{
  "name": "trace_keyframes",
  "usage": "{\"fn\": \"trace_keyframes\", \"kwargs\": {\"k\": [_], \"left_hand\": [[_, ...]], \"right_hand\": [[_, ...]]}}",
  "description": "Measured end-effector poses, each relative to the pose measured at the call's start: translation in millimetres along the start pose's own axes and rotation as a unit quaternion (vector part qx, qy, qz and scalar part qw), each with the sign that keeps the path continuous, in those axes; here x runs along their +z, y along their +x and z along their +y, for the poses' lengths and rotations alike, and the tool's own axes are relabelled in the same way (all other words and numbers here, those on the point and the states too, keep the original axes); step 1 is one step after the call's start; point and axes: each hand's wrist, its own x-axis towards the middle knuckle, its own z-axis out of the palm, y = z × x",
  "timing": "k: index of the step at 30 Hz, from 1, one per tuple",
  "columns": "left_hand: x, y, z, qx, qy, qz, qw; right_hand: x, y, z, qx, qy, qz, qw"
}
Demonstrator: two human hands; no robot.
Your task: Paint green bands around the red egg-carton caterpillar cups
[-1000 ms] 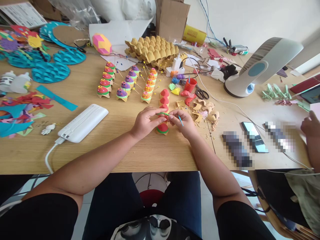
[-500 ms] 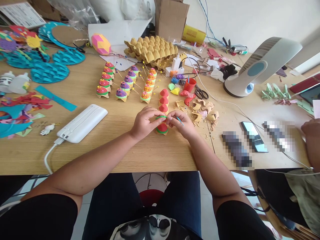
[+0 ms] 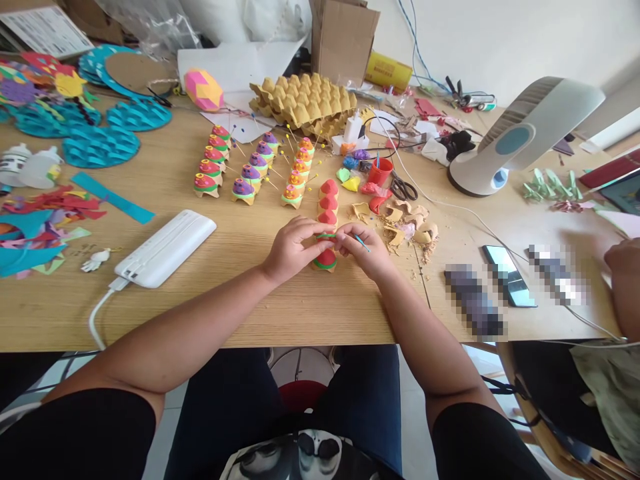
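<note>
A row of egg-carton cups topped with red clay domes (image 3: pixel 327 201) stands before me. Its nearest cup (image 3: pixel 325 260) has a green band around the red. Above that cup, my left hand (image 3: pixel 295 248) pinches a thin green clay strip (image 3: pixel 327 235) between thumb and fingers. My right hand (image 3: pixel 364 250) meets it from the other side, fingertips closed at the strip's end. A thin blue stick tool (image 3: pixel 361 243) pokes out from the right hand's grip. The fingers partly hide the cups beneath them.
Behind stand decorated carton rows with pins (image 3: pixel 255 167), egg trays (image 3: pixel 303 100) and a red cup (image 3: pixel 380 171). Carton scraps (image 3: pixel 410 220) lie right, near a white fan (image 3: pixel 520 140) and phones (image 3: pixel 509 275). A white power bank (image 3: pixel 167 248) lies left. Another person's arm (image 3: pixel 623 287) rests far right.
Both hands stay nearly in place over the row, with the green strip shifted slightly right and down at the fingertips. The other person's hand moves slightly at the right edge.
</note>
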Motion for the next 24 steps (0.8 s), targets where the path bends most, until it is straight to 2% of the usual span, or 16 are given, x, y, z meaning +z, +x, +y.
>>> {"fn": "trace_keyframes", "kwargs": {"k": [3,8,12,18,24], "left_hand": [[0.7,0.0,0.3,-0.008,0.001,0.009,1.0],[-0.5,1.6,-1.4,0.019,0.01,0.025,0.999],[-0.8,1.7,-1.6,0.037,0.012,0.02,0.999],[0.4,1.7,-0.1,0.006,-0.007,0.034,0.999],[-0.2,3.0,0.8,0.014,-0.015,0.036,0.999]], "right_hand": [[-0.4,-0.5,-0.5,-0.002,0.006,0.001,1.0],[1.3,-0.3,0.5,0.008,0.025,-0.039,0.999],[2.2,0.1,2.3,0.017,0.039,-0.031,0.999],[0.7,0.2,3.5,0.015,0.076,-0.005,0.997],[-0.3,1.9,5.7,0.018,0.078,-0.011,0.997]]}}
